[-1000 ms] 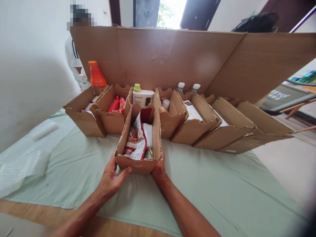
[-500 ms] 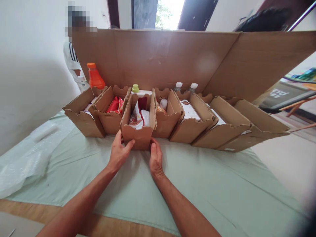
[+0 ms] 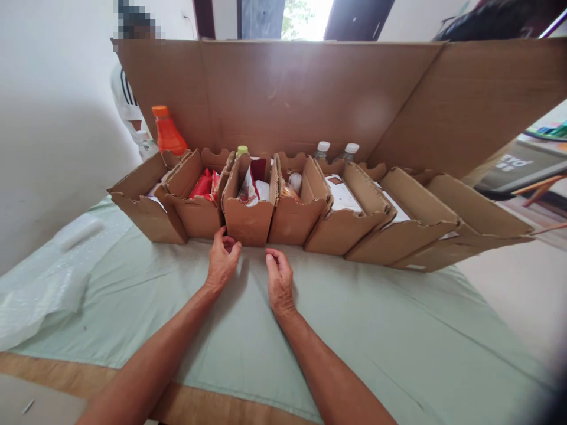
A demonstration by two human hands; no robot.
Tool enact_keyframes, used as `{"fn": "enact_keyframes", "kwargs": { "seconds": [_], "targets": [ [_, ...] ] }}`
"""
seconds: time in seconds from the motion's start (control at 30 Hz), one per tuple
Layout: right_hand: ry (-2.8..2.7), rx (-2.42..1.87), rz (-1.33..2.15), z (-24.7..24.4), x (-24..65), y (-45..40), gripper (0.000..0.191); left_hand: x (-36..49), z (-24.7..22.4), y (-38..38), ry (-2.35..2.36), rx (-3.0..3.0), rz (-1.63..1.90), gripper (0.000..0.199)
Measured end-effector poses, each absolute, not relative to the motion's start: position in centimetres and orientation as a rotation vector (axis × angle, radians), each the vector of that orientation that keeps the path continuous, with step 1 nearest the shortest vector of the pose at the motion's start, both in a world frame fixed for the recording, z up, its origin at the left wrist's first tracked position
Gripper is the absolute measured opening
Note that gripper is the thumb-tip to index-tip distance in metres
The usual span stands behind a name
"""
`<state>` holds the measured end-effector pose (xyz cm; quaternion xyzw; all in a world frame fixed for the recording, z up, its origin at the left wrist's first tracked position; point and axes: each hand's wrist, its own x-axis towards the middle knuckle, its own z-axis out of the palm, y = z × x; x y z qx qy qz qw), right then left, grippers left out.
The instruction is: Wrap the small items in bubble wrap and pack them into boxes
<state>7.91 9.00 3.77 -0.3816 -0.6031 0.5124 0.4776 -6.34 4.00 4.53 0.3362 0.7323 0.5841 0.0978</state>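
Middle box, packet inside, is being flanked by boxes towards the far edge of the cloth-covered table. Left hand and right hand are being held loosely open, empty, before it. Cardboard screen is being backlit by a doorway.

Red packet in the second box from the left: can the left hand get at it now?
Likely yes: the left hand seems empty and close by, the box is open-topped, and nothing visible lies over the red packet.
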Motion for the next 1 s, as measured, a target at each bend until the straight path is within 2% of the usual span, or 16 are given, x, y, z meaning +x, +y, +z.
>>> {"fn": "enact_keyframes", "kwargs": {
  "seconds": [0.2, 0.4, 0.5, 0.63, 0.7, 0.8, 1.0],
  "targets": [
    [-1.559, -0.900, 1.229, 4.1, 8.3, 8.9, 0.035, -6.3, 4.8, 1.7, 2.076, 1.115, 1.656, 0.071],
    [-1.709, -0.759, 1.203, 7.2, 7.7, 8.0, 0.026, -6.4, 4.6, -8.1, 2.057, 1.337, 1.525, 0.035],
    [-1.877, -0.600, 1.140, 11.6, 5.1, 8.0, 0.034, -6.0, 3.7, -10.8, 2.084, 1.392, 1.547, 0.027],
    [-2.222, -0.521, 0.914, 16.8, -0.9, 9.1, 0.057, -5.6, 3.6, -11.0, 2.225, 1.350, 1.671, 0.023],
    [-2.311, -0.588, 0.825, 17.7, -3.6, 9.7, 0.049, -5.7, 3.9, -10.8, 2.269, 1.300, 1.735, 0.023],
    [-2.309, -0.631, 0.799, 17.4, -5.6, 9.9, 0.024, -6.2, 4.2, -10.9, 2.316, 1.155, 1.839, 0.024],
    [-2.280, -0.522, 0.895, 16.5, 0.6, 4.1, 0.025, -7.7, 5.0, -12.5, 2.200, 0.516, 2.172, 0.040]
  ]
}}
